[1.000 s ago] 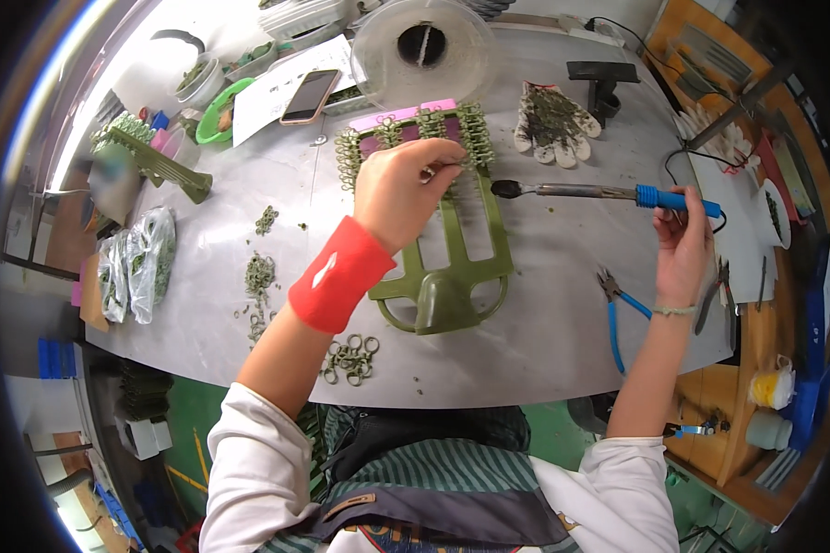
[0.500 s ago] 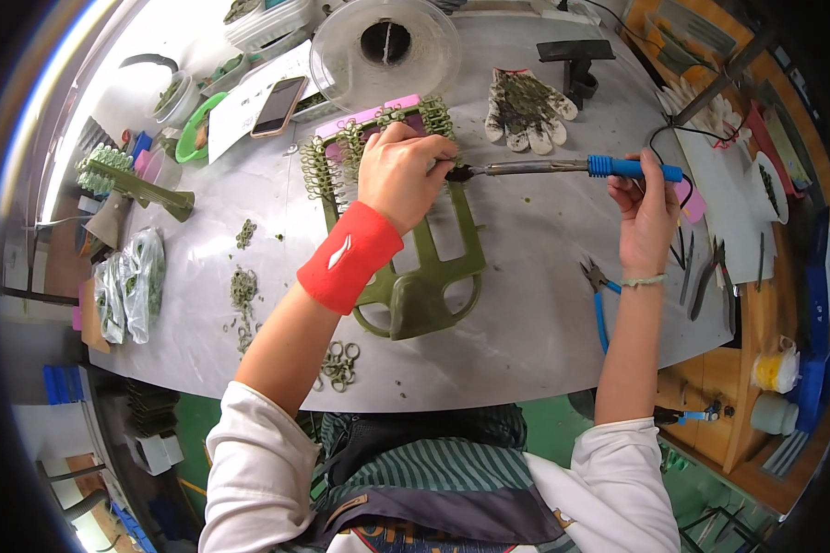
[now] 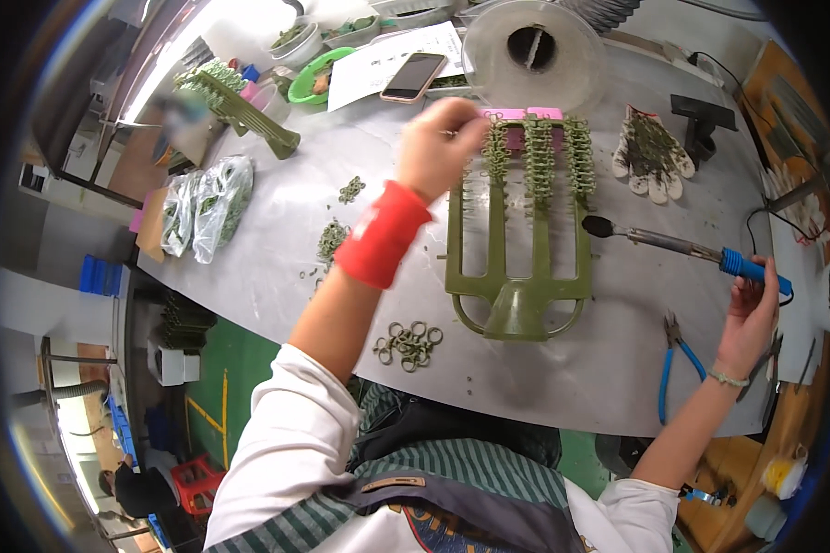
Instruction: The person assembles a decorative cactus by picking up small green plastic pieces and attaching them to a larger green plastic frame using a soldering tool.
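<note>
My right hand (image 3: pixel 750 318) is wrapped round the blue handle of a soldering iron (image 3: pixel 664 241). Its dark, lumpy tip points left and hangs apart from the right side of a green, wax-like frame (image 3: pixel 518 313). Rows of small green rings (image 3: pixel 539 166) line the upper part of the frame's long bars. My left hand (image 3: pixel 441 143), in a red wristband, is over the frame's upper left corner. Its fingers are curled in and blurred by motion; whatever they pinch is too small to make out.
Loose green rings (image 3: pixel 408 347) lie in piles left of the frame. A stained glove (image 3: pixel 653 155) and a black stand (image 3: pixel 701 120) are at the far right, pliers (image 3: pixel 673 359) nearer. At the back are a phone (image 3: pixel 415 76) and a clear round cover (image 3: pixel 489 64).
The iron's tip has come away from the frame's side, and my right hand has drawn back. My left hand has moved to the frame's upper left corner. The whole view has shifted and turned.
</note>
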Tool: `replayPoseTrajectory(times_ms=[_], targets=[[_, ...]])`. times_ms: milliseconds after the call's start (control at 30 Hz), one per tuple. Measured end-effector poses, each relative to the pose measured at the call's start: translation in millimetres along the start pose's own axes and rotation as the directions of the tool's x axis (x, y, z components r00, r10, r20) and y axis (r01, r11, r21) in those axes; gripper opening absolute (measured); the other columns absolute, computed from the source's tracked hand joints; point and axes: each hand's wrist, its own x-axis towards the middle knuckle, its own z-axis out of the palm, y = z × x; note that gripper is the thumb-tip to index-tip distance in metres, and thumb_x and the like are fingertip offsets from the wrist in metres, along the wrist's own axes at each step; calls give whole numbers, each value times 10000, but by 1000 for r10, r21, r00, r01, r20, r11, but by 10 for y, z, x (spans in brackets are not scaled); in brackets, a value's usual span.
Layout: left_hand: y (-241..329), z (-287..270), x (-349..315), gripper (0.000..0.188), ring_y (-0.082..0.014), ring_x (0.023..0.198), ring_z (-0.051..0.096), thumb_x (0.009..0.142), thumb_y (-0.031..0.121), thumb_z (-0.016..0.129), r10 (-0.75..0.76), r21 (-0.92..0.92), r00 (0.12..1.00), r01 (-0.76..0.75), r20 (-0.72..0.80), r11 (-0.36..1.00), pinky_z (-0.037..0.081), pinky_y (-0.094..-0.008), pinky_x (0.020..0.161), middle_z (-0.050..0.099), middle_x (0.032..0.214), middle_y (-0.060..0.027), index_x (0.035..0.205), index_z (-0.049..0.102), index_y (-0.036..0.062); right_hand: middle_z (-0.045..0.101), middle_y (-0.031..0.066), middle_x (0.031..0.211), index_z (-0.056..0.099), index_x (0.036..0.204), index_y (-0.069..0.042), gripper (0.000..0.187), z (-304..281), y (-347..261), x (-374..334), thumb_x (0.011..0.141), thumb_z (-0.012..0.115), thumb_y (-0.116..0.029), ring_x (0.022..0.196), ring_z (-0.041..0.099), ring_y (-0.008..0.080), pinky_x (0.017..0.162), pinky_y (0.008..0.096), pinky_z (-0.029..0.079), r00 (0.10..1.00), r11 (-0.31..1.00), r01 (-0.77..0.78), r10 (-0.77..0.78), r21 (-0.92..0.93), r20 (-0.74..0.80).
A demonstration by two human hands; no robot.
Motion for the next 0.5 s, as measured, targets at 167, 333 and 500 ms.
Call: replayPoseTrajectory(times_ms=[167,333,500], targets=[[-1098,-1437,-378,124,-279,799,634,750,135,684,-413,746,911,268,10,610,508,-362,746,655,860,-128,862,676,82,619,18,809,624,992,-11,275,41,7,-46,882,631,-263,623,586,59,549,148,489,998,1000,-19,18,21,52],[-1236,-1584,-802,194,-279,868,600,689,114,728,-308,885,949,87,66,458,484,-367,781,618,878,-97,873,673,88,619,18,814,623,995,-12,275,51,-15,-72,878,636,-261,624,586,55,541,147,487,999,1000,-20,20,10,39],[-940,-1483,-777,146,-276,865,607,717,101,707,-421,697,900,374,-114,611,497,-358,779,640,879,-112,861,683,93,626,24,784,632,972,-7,266,36,-70,-107,880,634,-257,612,597,64,546,150,504,1000,1000,-1,1,-4,15]])
